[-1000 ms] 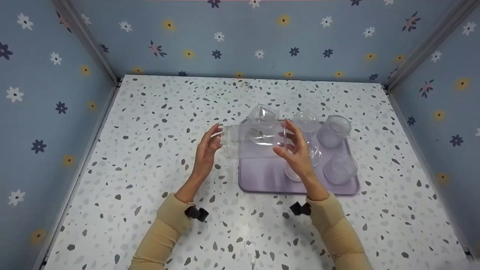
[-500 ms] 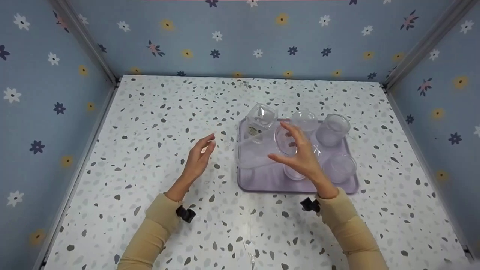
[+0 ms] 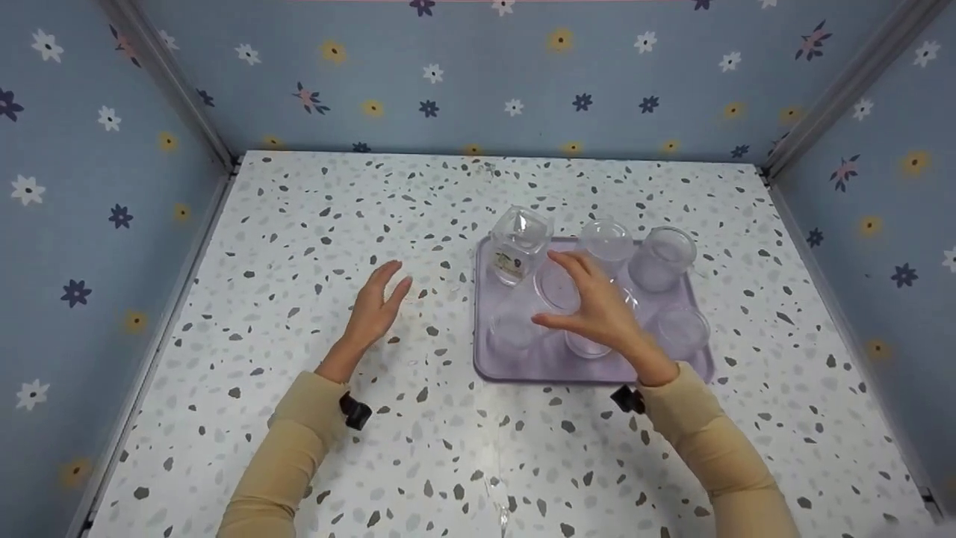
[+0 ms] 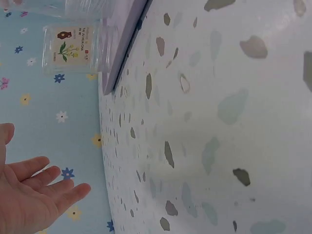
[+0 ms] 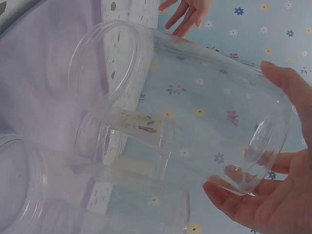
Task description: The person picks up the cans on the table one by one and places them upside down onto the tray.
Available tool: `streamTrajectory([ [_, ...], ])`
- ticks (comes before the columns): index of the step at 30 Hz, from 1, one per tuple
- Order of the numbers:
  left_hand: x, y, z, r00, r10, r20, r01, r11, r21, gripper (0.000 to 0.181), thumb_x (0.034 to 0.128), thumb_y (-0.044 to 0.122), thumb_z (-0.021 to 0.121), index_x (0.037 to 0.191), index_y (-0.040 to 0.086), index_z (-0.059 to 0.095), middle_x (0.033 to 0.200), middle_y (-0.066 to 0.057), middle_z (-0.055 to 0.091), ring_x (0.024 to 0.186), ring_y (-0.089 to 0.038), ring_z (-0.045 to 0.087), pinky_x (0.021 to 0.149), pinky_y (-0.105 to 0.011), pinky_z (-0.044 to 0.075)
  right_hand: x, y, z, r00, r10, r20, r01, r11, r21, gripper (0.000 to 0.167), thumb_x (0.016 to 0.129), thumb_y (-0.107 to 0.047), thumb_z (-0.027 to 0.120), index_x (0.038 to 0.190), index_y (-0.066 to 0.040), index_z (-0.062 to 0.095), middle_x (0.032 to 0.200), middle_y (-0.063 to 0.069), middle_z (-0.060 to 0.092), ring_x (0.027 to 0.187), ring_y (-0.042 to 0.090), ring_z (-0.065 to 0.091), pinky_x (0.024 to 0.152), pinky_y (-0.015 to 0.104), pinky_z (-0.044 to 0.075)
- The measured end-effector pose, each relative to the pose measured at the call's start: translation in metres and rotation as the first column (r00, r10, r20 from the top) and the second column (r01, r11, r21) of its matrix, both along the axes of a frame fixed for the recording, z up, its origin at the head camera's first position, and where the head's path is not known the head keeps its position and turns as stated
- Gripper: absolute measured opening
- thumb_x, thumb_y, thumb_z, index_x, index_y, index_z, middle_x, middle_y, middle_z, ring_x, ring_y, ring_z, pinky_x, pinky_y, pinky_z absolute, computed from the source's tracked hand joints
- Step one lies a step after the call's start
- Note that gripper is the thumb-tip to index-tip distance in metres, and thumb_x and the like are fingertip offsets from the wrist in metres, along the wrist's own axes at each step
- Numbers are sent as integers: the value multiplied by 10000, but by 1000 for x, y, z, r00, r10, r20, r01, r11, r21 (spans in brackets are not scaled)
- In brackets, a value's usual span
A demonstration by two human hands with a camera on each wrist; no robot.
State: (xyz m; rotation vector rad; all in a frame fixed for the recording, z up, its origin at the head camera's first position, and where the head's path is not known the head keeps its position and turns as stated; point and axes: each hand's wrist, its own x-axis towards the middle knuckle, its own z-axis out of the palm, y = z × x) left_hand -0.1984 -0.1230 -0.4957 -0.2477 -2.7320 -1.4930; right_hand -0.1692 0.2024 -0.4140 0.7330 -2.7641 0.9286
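My right hand [image 3: 597, 310] grips a clear cylindrical jar [image 5: 200, 102] by its base end, thumb on one side and fingers on the other. The jar is tilted over the purple tray [image 3: 489, 366], its threaded mouth angled down toward it. In the head view the clear walls are hard to make out. My left hand [image 3: 371, 306] is off to the left above the table, fingers extended and holding nothing. A square clear jar [image 3: 523, 232] with a printed label [image 4: 71, 47] stands upside down at the tray's back left corner, beside the held jar.
More clear jars stand on the tray's right half: one at the back [image 3: 606, 239], one at the back right [image 3: 665, 258], one at the front right [image 3: 681, 336], and others near my right hand. The speckled table [image 3: 314, 224] extends around the tray.
Both hands held the jar sideways a second ago. My left hand has let go and moved left. My right hand has tipped the jar's mouth downward over the tray.
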Motion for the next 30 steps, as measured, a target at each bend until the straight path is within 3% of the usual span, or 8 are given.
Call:
streamTrajectory([
  [8, -21, -12, 12, 1000, -10, 13, 12, 985, -169, 586, 944, 360, 376, 1341, -65, 299, 1414, -203, 216, 1299, -313, 182, 1034, -419, 179, -7, -5, 3, 998, 28, 50, -33, 993, 116, 861, 654, -480, 728, 1329, -80, 374, 1270, 139, 412, 1126, 283, 419, 919, 428, 352],
  [16, -47, -19, 29, 1000, -8, 30, 18, 933, -359, 629, 935, 378, 389, 1363, -60, 245, 1441, -193, 138, 1316, -337, 72, 1045, -439, 119, -15, -17, 5, 993, 29, 112, -51, 979, 195, 892, 637, -474, 741, 1335, -74, 356, 1279, 154, 398, 1115, 299, 427, 894, 430, 380],
  [21, -64, -22, 36, 999, 15, 52, 11, 888, -459, 646, 937, 382, 381, 1388, -36, 181, 1450, -191, 91, 1317, -344, 30, 1016, -523, 129, -20, -25, 3, 989, 38, 141, -67, 976, 208, 904, 635, -449, 753, 1348, -78, 338, 1280, 162, 389, 1119, 307, 421, 898, 438, 376],
  [30, -81, -23, 51, 998, 38, 51, -4, 836, -548, 671, 934, 388, 390, 1414, 11, 111, 1460, -179, 27, 1312, -357, -34, 975, -608, 88, -21, -35, 2, 986, 19, 166, -67, 956, 284, 916, 636, -474, 742, 1360, -107, 317, 1306, 157, 362, 1123, 314, 403, 854, 440, 408],
])
